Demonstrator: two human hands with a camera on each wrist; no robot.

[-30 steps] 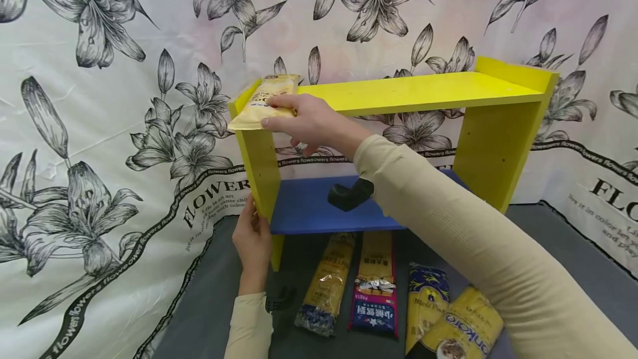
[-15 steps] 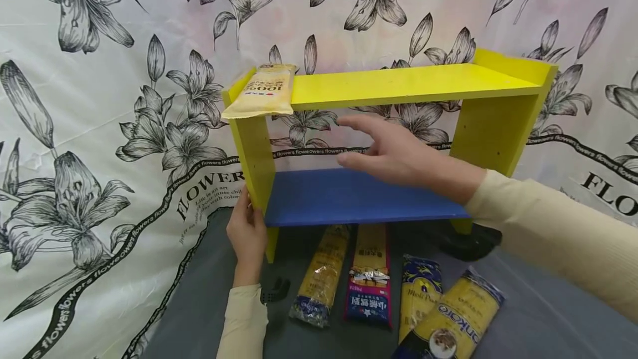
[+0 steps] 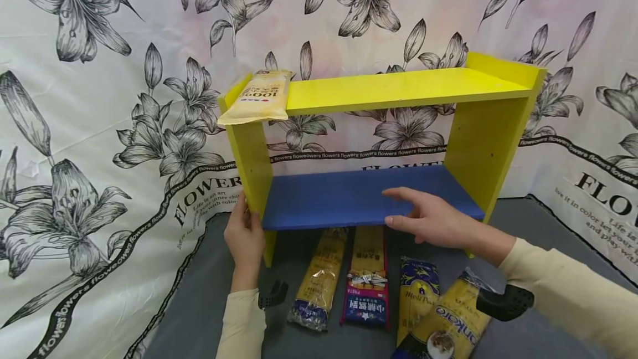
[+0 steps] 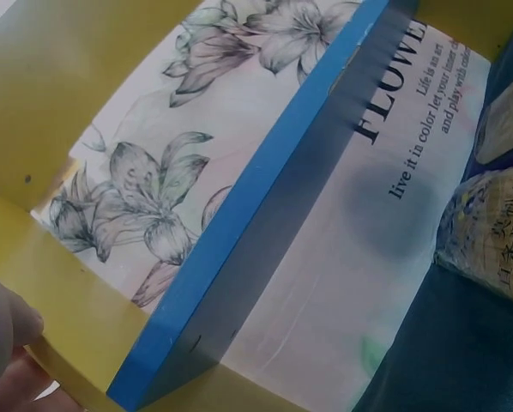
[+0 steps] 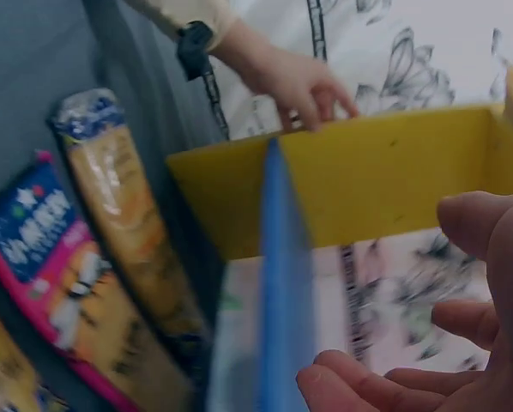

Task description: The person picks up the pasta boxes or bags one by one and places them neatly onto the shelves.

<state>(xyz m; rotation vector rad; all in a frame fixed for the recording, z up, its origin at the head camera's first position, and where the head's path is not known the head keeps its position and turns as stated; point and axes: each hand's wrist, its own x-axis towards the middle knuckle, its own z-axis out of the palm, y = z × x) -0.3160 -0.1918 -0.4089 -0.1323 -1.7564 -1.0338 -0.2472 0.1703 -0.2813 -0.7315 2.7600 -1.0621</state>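
Observation:
My left hand (image 3: pixel 244 240) holds the left side panel of a yellow shelf unit (image 3: pixel 408 86); in the left wrist view the thumb (image 4: pixel 12 322) lies at the panel's edge and fingers show beyond it. My right hand (image 3: pixel 438 219), holding nothing, hovers in front of the blue lower board (image 3: pixel 334 195) with its fingers spread apart. On the top board's left end lies a pale yellow packet (image 3: pixel 261 96), its near edge overhanging the front. In the right wrist view the right hand's fingers (image 5: pixel 467 322) are relaxed near the blurred blue board (image 5: pixel 286 283).
Under and before the shelf, on the grey cloth (image 3: pixel 191 314), lie a clear-wrapped pasta bag (image 3: pixel 321 287), a pink-and-blue pasta bag (image 3: pixel 366 287), a blue-and-yellow pasta bag (image 3: pixel 415 298), and a yellow bag (image 3: pixel 456 317) overlapping it. A flower-printed sheet (image 3: pixel 124 98) hangs behind.
My right hand has let go of the pale yellow packet on the top board and moved right and down, to the blue board. The left hand has stayed on the side panel.

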